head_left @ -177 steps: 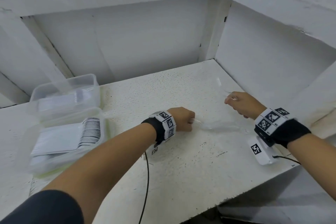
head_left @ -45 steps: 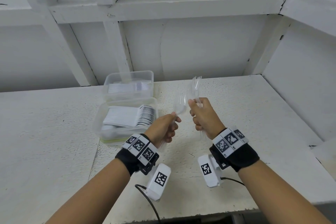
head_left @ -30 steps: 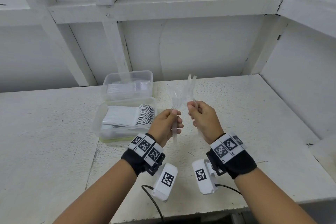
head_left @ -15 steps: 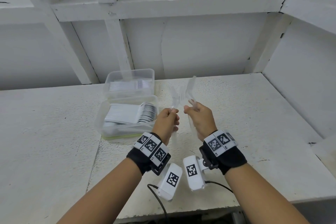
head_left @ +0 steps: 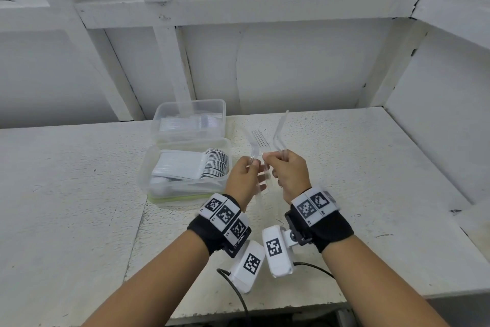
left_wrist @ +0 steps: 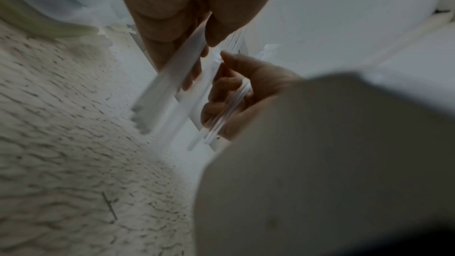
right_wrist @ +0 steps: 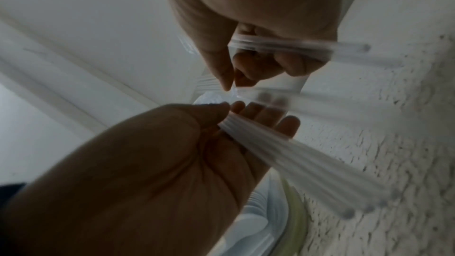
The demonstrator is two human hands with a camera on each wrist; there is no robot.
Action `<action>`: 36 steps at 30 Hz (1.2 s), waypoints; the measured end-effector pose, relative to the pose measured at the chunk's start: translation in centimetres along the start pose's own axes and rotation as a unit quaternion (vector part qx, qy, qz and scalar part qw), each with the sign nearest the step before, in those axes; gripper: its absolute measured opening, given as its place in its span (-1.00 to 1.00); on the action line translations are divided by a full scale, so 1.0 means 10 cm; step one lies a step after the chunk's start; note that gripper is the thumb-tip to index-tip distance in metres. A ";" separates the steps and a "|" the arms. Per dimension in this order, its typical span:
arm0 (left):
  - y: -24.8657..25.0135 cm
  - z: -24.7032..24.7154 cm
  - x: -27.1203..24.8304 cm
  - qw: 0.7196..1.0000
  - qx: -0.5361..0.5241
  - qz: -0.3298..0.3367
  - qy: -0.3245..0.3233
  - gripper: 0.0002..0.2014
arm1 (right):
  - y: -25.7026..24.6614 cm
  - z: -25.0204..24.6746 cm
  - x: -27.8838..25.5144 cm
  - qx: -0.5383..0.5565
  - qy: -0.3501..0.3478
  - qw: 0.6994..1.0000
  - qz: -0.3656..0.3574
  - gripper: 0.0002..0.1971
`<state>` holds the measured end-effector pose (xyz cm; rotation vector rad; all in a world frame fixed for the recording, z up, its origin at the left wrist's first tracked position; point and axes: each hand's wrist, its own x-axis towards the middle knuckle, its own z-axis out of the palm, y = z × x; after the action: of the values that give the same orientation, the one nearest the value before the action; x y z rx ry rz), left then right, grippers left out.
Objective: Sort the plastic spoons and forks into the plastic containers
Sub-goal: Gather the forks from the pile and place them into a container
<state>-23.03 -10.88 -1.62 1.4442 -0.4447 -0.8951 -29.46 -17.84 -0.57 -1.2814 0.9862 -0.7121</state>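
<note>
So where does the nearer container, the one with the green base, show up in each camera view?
Head: the nearer container sits left of centre on the table, just left of the left hand.
Left wrist: only its green edge, top left corner.
Right wrist: bottom centre-right, below the left hand.
Shared landmark: the green base.

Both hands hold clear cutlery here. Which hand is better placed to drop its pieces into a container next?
Probably the left hand. It is nearer both containers: the near container of stacked cutlery sits just left of it, with the far container behind. The right hand would have to cross over the left.
</note>
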 end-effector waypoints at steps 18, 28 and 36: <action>0.03 -0.13 0.08 1.000 -0.016 -0.017 0.001 -0.79 | -0.03 -0.09 0.03 -0.191 -0.050 0.979 -0.057 -0.71; -0.01 -0.06 0.12 0.999 -0.022 -0.001 0.024 -0.82 | 0.04 0.06 -0.05 -0.220 0.008 0.968 -0.120 -0.81; -0.04 -0.15 0.12 1.000 0.024 0.004 0.000 -0.79 | -0.04 0.02 -0.05 -0.241 -0.058 0.965 -0.082 -0.75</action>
<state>-21.29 -10.74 -2.48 1.4853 -0.4743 -0.8821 -29.49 -17.44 -0.10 -1.8272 0.9981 -0.5275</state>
